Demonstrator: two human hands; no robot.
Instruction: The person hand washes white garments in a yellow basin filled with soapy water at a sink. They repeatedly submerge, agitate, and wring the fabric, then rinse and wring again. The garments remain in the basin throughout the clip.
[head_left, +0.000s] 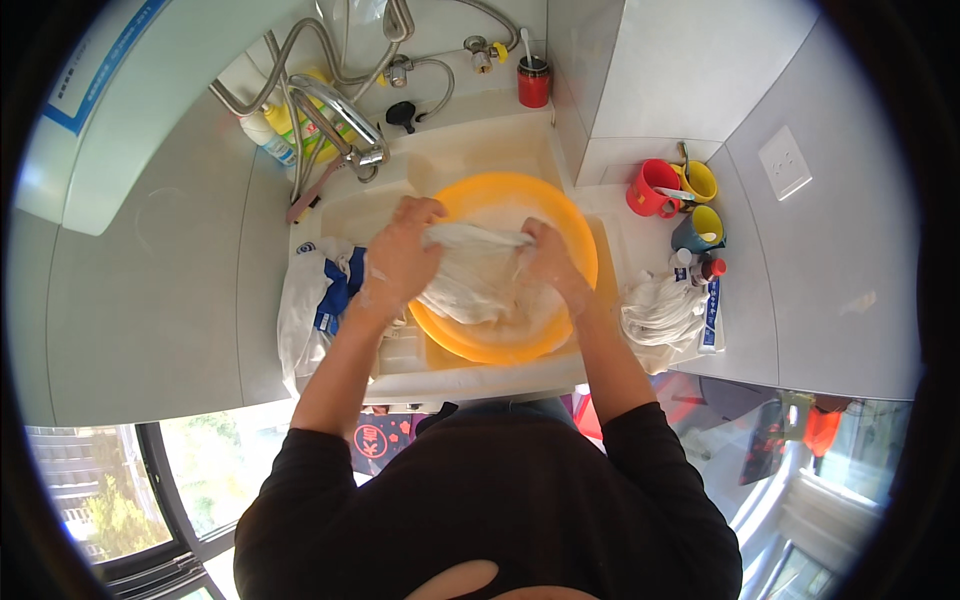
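Note:
A wet white cloth (476, 281) is stretched between my two hands over a round yellow plastic basin (499, 352) that stands in a white sink. My left hand (409, 251) grips the cloth's upper left corner by the basin's left rim, with suds on the wrist. On the other side, my right hand (551, 259) has the upper right end bunched in its fingers. The lower part of the cloth hangs into cloudy, sudsy water in the basin. My fingertips are partly hidden by the folds.
A chrome faucet (337, 112) with hoses rises at the back left, near detergent bottles (270, 139). White and blue fabric (322, 300) lies left of the basin. A white mop-like cloth bundle (660, 311), a toothpaste tube (709, 319) and several cups (652, 187) stand right. A red jar (533, 84) is behind.

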